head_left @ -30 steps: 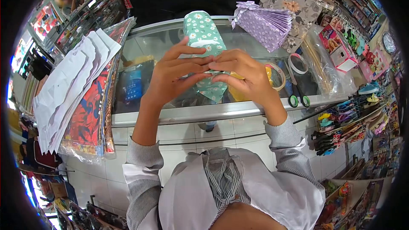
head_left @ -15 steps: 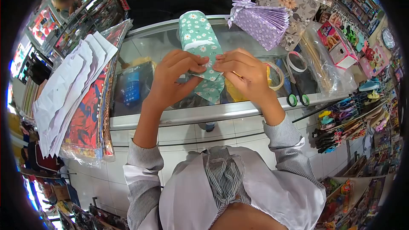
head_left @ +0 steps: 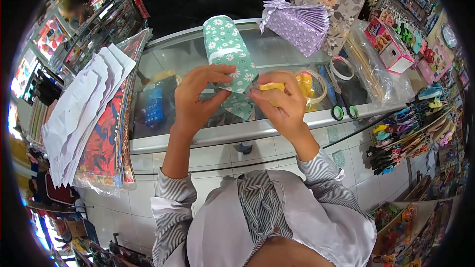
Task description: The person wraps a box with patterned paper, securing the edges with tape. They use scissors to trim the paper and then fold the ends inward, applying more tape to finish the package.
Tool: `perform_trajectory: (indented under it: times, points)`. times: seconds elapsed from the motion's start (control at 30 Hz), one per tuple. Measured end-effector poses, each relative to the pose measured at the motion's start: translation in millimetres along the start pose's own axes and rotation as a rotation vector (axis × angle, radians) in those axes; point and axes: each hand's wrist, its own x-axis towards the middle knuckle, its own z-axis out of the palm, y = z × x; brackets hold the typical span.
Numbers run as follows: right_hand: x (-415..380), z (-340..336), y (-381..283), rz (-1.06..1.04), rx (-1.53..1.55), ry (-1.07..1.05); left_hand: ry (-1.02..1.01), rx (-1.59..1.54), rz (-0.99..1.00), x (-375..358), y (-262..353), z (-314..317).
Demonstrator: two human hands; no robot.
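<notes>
Green daisy-patterned wrapping paper (head_left: 226, 35) lies on the glass counter, shaped into a long package with a white strip across it and a loose pointed end toward me. My left hand (head_left: 198, 96) grips the near part of the paper, fingers on top and thumb beneath. At the paper's right edge, my right hand (head_left: 283, 100) pinches a corner between thumb and fingers. Just behind my right hand lie yellow material and a roll of tape (head_left: 316, 88). Part of the near fold is hidden by my fingers.
Scissors (head_left: 345, 112) with green-rimmed handles and another tape roll (head_left: 342, 67) lie on the right. Farther back are a pleated purple floral package (head_left: 299, 25) and a grey floral one (head_left: 319, 7). White paper sheets (head_left: 79, 113) lie left. The counter's metal edge (head_left: 217, 137) is nearest me.
My right hand has shifted slightly down along the paper's right edge, and the near flap sits at a different angle. My left hand keeps its hold.
</notes>
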Motion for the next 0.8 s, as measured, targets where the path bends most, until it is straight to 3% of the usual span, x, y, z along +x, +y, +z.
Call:
perform_trajectory:
  times: [0.23,0.43,0.63,0.8]
  points:
    - [-2.3,-0.6,1.2,0.078,0.155,-0.11,-0.056,0.017,0.088,-0.2,6.3,-4.1]
    - [-6.3,11.1,-10.6,0.49,0.443,-0.066,-0.026,-0.037,0.073,-0.2,3.3,-2.7]
    - [2.7,8.8,-17.8,0.687,0.44,-0.085,-0.016,-0.039,0.084,1.8,5.2,-2.3]
    - [4.6,12.3,-19.7,0.667,0.416,-0.026,-0.03,-0.021,0.09,4.7,7.6,-4.3]
